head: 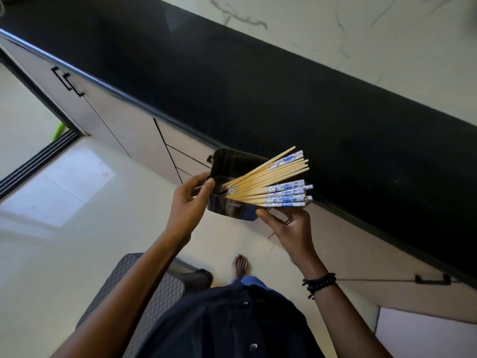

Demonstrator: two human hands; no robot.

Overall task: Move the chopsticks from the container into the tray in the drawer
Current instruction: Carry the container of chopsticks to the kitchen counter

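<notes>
Head view, left to right. At far left a black cabinet handle point(67, 81) sits on a pale cabinet front, with a green object point(58, 131) lying on the floor point(64, 254) below it. A grey patterned mat point(154, 293) lies on the floor under the left forearm.

The left hand point(189, 202) grips the left rim of the container point(232, 164). Its fingers point(207, 187) are curled over that edge and touch the black wall. The container is a glossy black box held in the air between the two hands, in front of the cabinet fronts and below the counter edge, with its open side turned toward the camera.

Just right of the left fingers the chopsticks point(271, 184) begin. Their narrow ends rest inside the container, and the bundle fans out to the right past the rim. Several carry blue-and-white patterned tops; the others are plain wood.

The right hand point(291, 228) holds the container from beneath, palm up. Its thumb point(265, 217) lies on the near wall, and its fingers pass under the container and the patterned chopstick ends. How far these fingers curl cannot be told. A black bead bracelet point(318, 281) circles the right wrist. A bare foot point(240, 266) stands on the floor between the forearms.

The black counter point(258, 86) runs diagonally beyond both hands. At lower right is a black drawer handle point(432, 279).
</notes>
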